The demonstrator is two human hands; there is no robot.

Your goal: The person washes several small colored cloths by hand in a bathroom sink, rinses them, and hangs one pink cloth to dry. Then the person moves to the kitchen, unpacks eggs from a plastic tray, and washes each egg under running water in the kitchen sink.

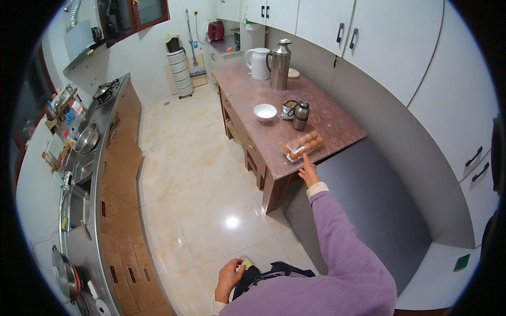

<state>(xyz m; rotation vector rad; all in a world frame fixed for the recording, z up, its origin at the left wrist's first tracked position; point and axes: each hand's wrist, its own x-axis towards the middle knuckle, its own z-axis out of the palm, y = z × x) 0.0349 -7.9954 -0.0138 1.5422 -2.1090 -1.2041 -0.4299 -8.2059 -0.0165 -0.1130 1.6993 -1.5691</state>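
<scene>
My right hand (310,173) reaches out over the near end of a wooden table (272,158), index finger extended. Its fingertip meets or nearly meets the near side of a clear plastic carton of eggs (303,146); contact is hard to tell. The carton lies near the table's front right edge with several brown eggs inside. Low by my body, my left hand (230,276) holds nothing, its fingers loosely curled with the thumb apart. Behind the carton stands a small steel vacuum flask (301,115). A white bowl (265,112) sits to its left.
A tall steel thermos jug (280,65) and a white electric kettle (259,63) stand at the table's far end. A dark grey panel (367,197) adjoins the table's near edge. On the left runs a steel counter (95,166) with a sink (78,205) and pans.
</scene>
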